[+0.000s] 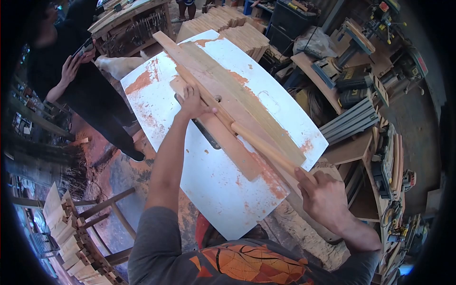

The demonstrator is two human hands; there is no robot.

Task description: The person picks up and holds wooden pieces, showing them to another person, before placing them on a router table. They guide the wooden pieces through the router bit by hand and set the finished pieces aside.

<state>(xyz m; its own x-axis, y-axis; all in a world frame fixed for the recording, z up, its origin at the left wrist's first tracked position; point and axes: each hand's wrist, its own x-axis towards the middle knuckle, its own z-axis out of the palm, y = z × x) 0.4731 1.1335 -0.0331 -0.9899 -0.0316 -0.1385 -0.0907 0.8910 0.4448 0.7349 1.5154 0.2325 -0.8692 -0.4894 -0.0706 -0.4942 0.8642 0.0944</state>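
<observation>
Wooden strip (274,151) is laid midway across the white tabletop (209,190), flat board (237,154) on its left pressed by the thumb-out left hand (192,103), probably for steadiness, long plank (251,101) left in the way beyond, near end gripped by the right hand (325,194), likely for control, cluttered shelf (313,77) crammed in farther right.

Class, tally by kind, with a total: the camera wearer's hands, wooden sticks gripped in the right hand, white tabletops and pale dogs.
Left hand and right hand: 2
Wooden stick: 1
White tabletop: 1
Pale dog: 1
Total: 5
</observation>
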